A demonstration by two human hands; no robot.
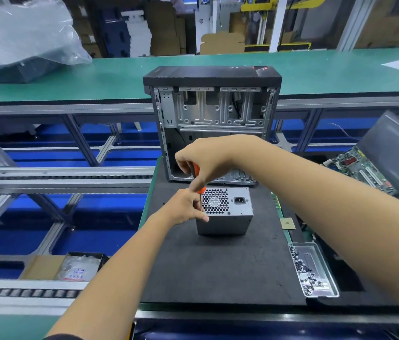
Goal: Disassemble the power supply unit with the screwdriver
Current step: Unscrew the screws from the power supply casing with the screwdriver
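Note:
A grey metal power supply unit (pixel 228 212) stands on the black foam mat (pixel 218 271), its honeycomb fan grille and power socket facing up. My right hand (pixel 203 160) grips the orange handle of a screwdriver (pixel 197 176), held upright over the unit's upper left corner. The tip is hidden behind my fingers. My left hand (pixel 183 208) holds the unit's left side, thumb across the front edge and fingers at the corner under the screwdriver.
An open, emptied computer case (pixel 214 114) stands upright just behind the unit. A clear tray of screws (pixel 313 271) lies at the mat's right edge, a small chip (pixel 287 223) beside it. A motherboard (pixel 362 169) leans at the right. Roller conveyor rails run on the left.

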